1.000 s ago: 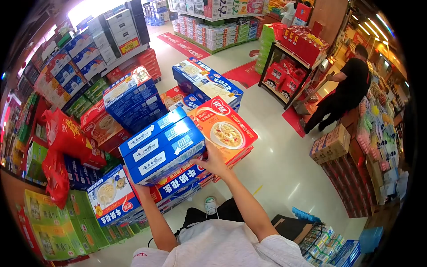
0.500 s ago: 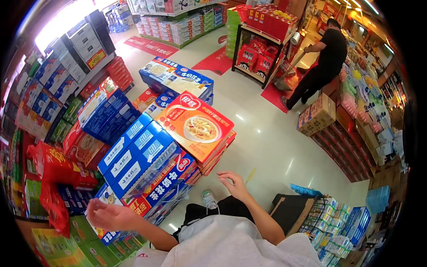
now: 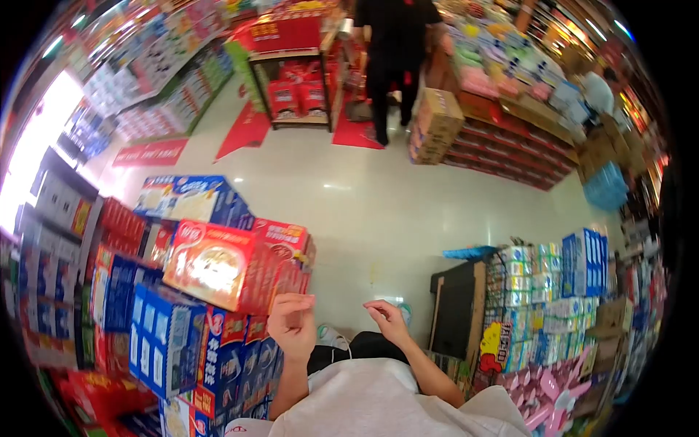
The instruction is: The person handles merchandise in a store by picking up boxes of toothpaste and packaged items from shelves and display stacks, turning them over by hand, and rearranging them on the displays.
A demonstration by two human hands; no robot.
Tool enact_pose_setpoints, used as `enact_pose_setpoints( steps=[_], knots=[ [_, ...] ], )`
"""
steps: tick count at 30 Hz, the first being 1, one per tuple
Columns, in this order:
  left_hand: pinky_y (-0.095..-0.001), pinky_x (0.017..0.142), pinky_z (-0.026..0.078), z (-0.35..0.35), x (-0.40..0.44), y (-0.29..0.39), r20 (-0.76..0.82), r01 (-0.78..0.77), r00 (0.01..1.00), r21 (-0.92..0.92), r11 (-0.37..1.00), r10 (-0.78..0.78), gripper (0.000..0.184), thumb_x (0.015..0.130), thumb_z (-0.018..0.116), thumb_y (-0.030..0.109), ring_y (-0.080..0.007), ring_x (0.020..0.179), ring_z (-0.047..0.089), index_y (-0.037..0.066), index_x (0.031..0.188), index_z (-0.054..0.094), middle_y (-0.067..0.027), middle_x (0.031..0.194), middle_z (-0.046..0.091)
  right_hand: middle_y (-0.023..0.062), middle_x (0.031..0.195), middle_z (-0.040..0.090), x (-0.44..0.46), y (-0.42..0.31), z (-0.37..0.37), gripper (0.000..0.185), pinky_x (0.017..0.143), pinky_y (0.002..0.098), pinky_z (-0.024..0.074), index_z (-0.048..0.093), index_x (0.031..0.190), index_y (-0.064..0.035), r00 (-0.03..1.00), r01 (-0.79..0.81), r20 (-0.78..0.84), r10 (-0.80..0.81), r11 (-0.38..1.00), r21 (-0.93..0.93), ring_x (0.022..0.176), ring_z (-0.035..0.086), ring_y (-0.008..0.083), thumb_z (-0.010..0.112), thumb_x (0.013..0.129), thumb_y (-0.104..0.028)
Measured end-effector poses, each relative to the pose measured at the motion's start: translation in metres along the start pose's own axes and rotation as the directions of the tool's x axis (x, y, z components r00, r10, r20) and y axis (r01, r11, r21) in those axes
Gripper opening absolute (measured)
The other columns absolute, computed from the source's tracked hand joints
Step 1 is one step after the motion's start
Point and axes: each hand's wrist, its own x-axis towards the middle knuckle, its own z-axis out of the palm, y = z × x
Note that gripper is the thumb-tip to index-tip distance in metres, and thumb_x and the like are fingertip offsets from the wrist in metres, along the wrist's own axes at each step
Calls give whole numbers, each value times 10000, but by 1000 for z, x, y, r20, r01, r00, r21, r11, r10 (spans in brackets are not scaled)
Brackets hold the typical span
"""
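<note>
My left hand (image 3: 293,325) is raised in front of my body, fingers loosely bent and apart, with nothing in it. Just beyond it, to the left, stands a stack of red and orange food boxes (image 3: 211,266) with a bowl pictured on the front. Below these are blue boxes (image 3: 164,342) with white labels, piled on more blue and red cartons (image 3: 222,357). Over the floor near my shoes hovers my right hand (image 3: 388,322), empty, its fingers slightly curled and apart. Neither hand appears to touch any box.
A dark board-like stand (image 3: 457,309) and wrapped stacked packs (image 3: 520,280) are on my right, with a pink fan-shaped item (image 3: 550,397) nearer. Ahead are a black-framed rack (image 3: 298,87), a person in black (image 3: 393,58) and a brown carton (image 3: 435,124). Pale tiled floor (image 3: 349,204) lies between.
My view has swung to the right, so the box stacks now sit further left. My left hand has come in from the far left, closer to my right hand.
</note>
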Motion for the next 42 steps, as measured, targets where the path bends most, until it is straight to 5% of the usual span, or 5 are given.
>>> enact_pose_setpoints(
  steps=[14, 28, 32, 38, 42],
  knots=[
    [-256, 766, 499, 172, -27, -42, 532, 267, 831, -129, 955, -160, 239, 737, 564, -196, -176, 842, 582, -28, 905, 582, -120, 919, 562, -27, 804, 603, -57, 19, -128, 171, 637, 196, 414, 650, 1020, -37, 796, -77, -579, 176, 978, 192, 708, 507, 39, 573, 917, -150],
    [-248, 769, 509, 298, -73, -80, 916, 435, 361, -1, 900, -173, 225, 761, 554, -160, -168, 877, 596, -15, 922, 613, -104, 945, 581, 57, 1012, 645, -103, 9, -188, 186, 843, 243, 447, 615, 1050, 5, 420, 55, -881, 219, 962, 266, 938, 583, 104, 560, 920, -116],
    [-252, 781, 515, 334, -84, -83, 951, 406, 296, -38, 913, -92, 227, 764, 553, -155, -164, 872, 603, -17, 934, 612, -109, 966, 587, 50, 942, 652, -112, -37, -222, 185, 791, 254, 463, 637, 1028, -5, 329, 36, -937, 120, 990, 140, 852, 600, 117, 595, 890, -121],
    [-251, 800, 512, 398, -107, -85, 989, 422, 148, -66, 904, 3, 261, 776, 543, -143, -156, 914, 612, -1, 982, 618, -106, 1060, 602, 118, 1027, 636, -137, -126, -314, 216, 872, 324, 443, 625, 1040, -10, 418, -173, -859, -295, 902, -394, 973, 599, 237, 621, 838, -87],
    [-255, 821, 509, 433, -110, -75, 994, 438, 109, -67, 896, 21, 244, 799, 557, -115, -158, 937, 609, -4, 1008, 614, -97, 1064, 598, 126, 1068, 630, -130, -144, -388, 243, 889, 339, 440, 624, 1043, -16, 400, -267, -857, -324, 853, -448, 1012, 589, 265, 649, 821, -110]
  ],
)
